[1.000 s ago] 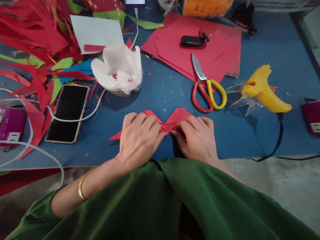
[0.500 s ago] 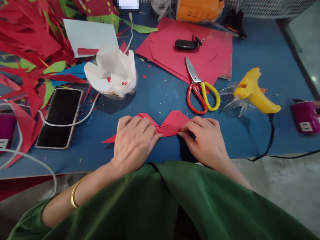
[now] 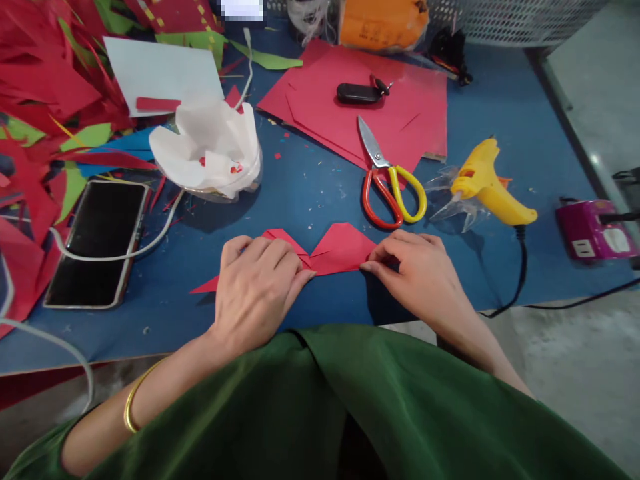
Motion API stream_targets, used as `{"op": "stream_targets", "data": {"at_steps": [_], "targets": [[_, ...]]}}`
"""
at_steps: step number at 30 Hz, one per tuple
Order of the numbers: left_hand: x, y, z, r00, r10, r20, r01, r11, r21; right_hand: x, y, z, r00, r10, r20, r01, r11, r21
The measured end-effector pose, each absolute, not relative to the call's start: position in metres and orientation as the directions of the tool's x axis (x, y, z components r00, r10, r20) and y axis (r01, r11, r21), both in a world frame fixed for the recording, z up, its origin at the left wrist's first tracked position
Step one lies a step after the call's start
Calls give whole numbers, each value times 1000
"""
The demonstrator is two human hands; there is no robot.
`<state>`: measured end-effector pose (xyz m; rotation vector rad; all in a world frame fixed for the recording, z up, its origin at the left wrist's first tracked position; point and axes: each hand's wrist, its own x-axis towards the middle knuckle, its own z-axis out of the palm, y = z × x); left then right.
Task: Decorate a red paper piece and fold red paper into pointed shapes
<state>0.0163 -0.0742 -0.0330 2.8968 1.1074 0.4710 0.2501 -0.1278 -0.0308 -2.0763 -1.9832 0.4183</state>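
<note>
A folded red paper piece (image 3: 343, 250) lies near the front edge of the blue table, with a notch in its upper edge and a pointed tip at the left. My left hand (image 3: 257, 283) rests over its left part, fingers curled and the thumb against the lower edge by the notch. At the right end, my right hand (image 3: 415, 273) pinches the paper between thumb and index finger. Part of the paper is hidden under the left hand. Scissors (image 3: 383, 173) with one red and one yellow handle lie just beyond the paper.
A yellow glue gun (image 3: 493, 183) and a purple box (image 3: 593, 230) are at the right. Red sheets (image 3: 320, 80) hold a black key fob (image 3: 357, 93). To the left are a white paper-lined bowl (image 3: 210, 157), a phone (image 3: 95, 243) with a cable across it, and paper scraps (image 3: 60, 73).
The view has shifted, so the table items appear further left. My right hand has moved outward along the paper's right side, and more of that side shows.
</note>
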Motion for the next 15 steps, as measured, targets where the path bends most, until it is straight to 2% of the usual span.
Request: {"op": "stream_targets", "data": {"at_steps": [7,12,15], "targets": [[19,-75,-33,712,619,333,634,-770,75,251,-124,-30,16,999,-33,932,-26,-362],[23,-75,-33,864,367,345,390,-921,2,253,-122,-29,-15,1000,-23,934,6,-358],[24,-75,-33,904,280,324,306,-951,-33,253,-122,-30,-16,1000,-20,933,7,-360]]}}
